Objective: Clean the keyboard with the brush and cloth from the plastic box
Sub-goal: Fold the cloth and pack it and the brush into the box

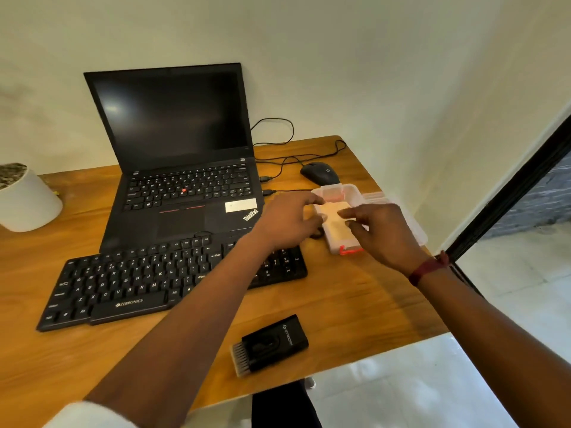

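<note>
A black external keyboard [148, 279] lies on the wooden desk [355, 298] in front of an open laptop. Right of it stands a clear plastic box [343, 193] with red clips, its lid lying open behind it. A pale folded cloth [335, 222] sits inside. My left hand [285, 222] reaches over the keyboard's right end to the box's left side, fingers loosely curved, holding nothing. My right hand [383, 233] hovers over the box's right side, fingers relaxed. The black brush [270, 344] with grey bristles lies near the desk's front edge.
The black laptop [182, 168] stands open behind the keyboard. A black mouse [319, 173] with its cable lies behind the box. A white plant pot [26, 199] is at the far left. The desk's right edge runs close to the box.
</note>
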